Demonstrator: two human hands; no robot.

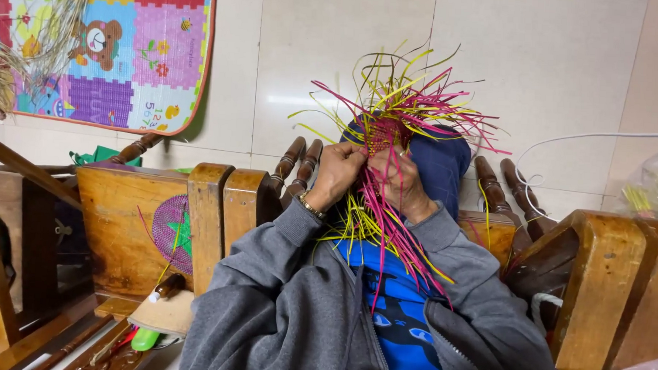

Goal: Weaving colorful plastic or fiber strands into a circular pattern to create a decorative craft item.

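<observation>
A half-woven piece of pink and yellow strips (381,132) rests on my raised knee, which is clad in dark blue. Loose strip ends fan upward and hang down over my blue shirt. My left hand (335,174), with a gold bracelet at the wrist, grips the woven part from the left. From the right, my right hand (401,182) pinches several pink strips against it. Both sleeves are grey.
Wooden chairs (209,209) stand on both sides of me. A round purple woven mat with a green star (173,234) lies on the left chair. A colourful foam play mat (128,43) lies on the tiled floor. A white cable (590,137) runs at right.
</observation>
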